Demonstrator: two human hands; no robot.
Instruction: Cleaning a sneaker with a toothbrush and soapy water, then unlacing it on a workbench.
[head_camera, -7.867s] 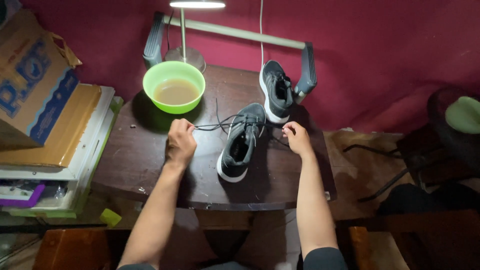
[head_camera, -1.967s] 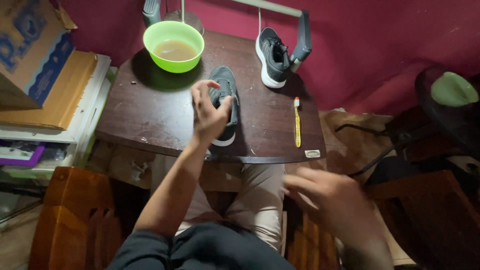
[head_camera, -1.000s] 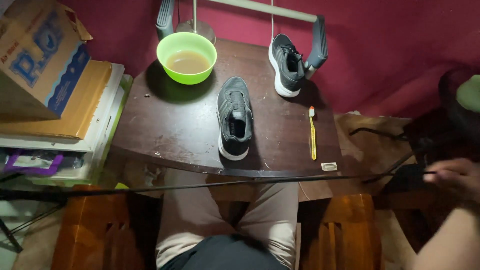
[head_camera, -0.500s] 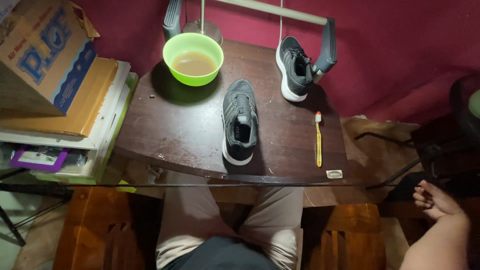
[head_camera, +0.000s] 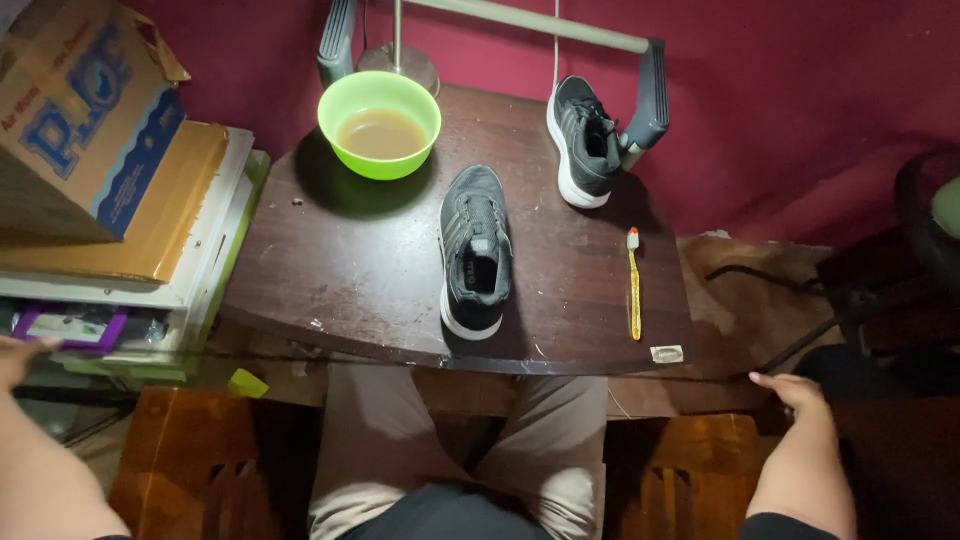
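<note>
A grey sneaker with a white sole lies in the middle of the dark wooden table, toe pointing away from me. A second matching sneaker rests at the back right, leaning by a grey lamp arm. A yellow toothbrush lies to the right of the middle sneaker. A green bowl of brownish water stands at the back left. My right hand hangs low beyond the table's right front corner, holding nothing. My left hand is at the far left edge, mostly cut off.
A cardboard box sits on stacked books and boards left of the table. A lamp base and grey frame stand at the back against a red wall. Cables lie on the floor to the right. My knees are under the table.
My left hand has let go of the middle sneaker and dropped to the left. My right hand has swung down to the right side of the table. The view has shifted slightly.
</note>
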